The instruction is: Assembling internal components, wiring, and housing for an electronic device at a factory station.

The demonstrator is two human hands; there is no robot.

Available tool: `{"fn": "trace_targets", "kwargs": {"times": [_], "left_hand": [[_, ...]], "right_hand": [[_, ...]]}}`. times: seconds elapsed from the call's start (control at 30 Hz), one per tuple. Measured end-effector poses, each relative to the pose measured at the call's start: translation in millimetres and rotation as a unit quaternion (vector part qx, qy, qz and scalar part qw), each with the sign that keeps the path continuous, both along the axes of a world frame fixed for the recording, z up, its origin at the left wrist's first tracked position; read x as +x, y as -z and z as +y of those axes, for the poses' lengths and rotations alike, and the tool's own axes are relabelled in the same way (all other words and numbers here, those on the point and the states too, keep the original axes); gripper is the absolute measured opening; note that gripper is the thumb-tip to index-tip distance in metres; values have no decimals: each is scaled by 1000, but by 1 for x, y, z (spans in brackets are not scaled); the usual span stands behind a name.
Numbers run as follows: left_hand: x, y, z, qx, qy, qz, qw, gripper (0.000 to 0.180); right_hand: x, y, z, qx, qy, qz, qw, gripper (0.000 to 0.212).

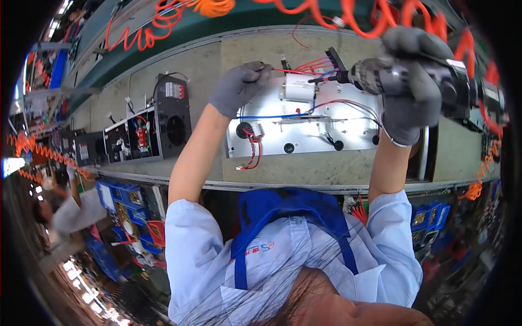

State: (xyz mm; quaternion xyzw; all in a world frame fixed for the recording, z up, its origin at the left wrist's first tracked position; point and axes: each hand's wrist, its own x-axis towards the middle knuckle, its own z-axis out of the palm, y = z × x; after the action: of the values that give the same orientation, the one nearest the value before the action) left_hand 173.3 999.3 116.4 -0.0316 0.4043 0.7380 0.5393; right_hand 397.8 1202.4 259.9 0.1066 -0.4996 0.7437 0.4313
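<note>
A silvery sheet-metal panel lies flat on the workbench in front of the person, carrying a pale box-shaped component near its far edge. Nearer the person, a narrow circuit board is mounted on the panel, and a blue wire runs out to its left. Black round grommets sit along the near edge, where a twisted red-and-black lead trails off the panel.

The gloved left hand is at the far left corner, thumb and fingertips pressed together, pinching the end of a red wire. The gloved right hand is curled around a dark power screwdriver, its bit pointing left at the pale component; whether the tip touches cannot be told.

Left of the panel stands a black housing with a round opening, and beside it an open-sided compartment holding a red part. Below the bench edge, blue trays at right contain small brassy pieces; at lower left are blue bins, their contents unclear, and a red bin. Orange coiled hoses hang beyond the panel.
</note>
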Motion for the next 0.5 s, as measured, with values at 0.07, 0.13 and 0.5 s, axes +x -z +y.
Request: {"fn": "trace_targets", "kwargs": {"times": [0.07,0.13,0.5], "left_hand": [[15,-10,-7,26,-34,16,999,38],[18,-10,-20,54,-25,42,997,32],[12,9,-38,79,8,85,993,43]], "right_hand": [[-14,-5,-18,27,28,42,998,48],[-30,-5,-34,61,27,63,996,48],[-73,13,-60,57,43,49,996,45]]}}
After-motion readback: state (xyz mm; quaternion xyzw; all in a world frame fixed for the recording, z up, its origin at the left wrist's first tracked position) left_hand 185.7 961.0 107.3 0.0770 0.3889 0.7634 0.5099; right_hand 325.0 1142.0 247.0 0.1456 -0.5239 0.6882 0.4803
